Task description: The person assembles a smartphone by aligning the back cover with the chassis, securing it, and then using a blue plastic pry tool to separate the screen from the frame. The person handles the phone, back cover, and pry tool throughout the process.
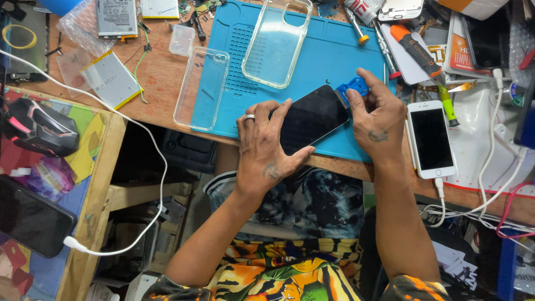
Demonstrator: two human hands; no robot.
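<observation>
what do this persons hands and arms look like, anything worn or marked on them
Both forearms are bare, with no sleeves, gloves or watch in view. The left hand wears a silver ring on one finger and has a small dark tattoo on its back near the wrist. The right hand has a small dark tattoo on its back and no ring that shows.
</observation>
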